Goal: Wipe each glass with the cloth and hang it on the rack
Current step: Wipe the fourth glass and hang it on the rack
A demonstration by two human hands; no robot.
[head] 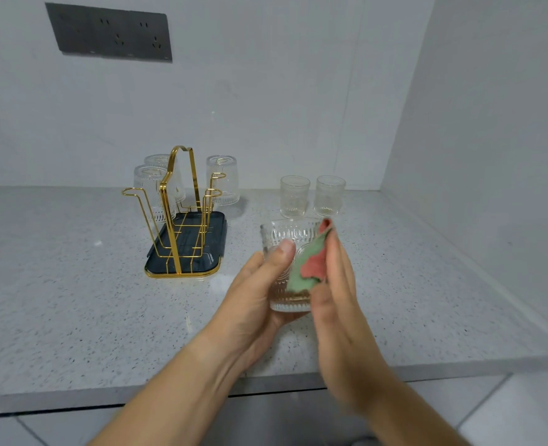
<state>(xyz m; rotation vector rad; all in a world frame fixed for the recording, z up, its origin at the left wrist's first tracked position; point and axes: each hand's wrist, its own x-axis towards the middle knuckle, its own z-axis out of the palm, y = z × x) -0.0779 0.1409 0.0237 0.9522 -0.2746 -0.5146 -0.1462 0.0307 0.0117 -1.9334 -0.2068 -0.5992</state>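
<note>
Over counter [73, 300], L hand [253, 294] grips glass [285, 233]; R hand's [334, 300] fingers [338, 259], blurred, flat on cloth [308, 265].

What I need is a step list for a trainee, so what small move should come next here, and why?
Probably turn the glass a little in the left hand, so the cloth that the right hand presses flat to its side meets a fresh part. Hanging seems early: the cloth is on the glass. The rack has free hooks and two glasses wait on the counter.
</note>
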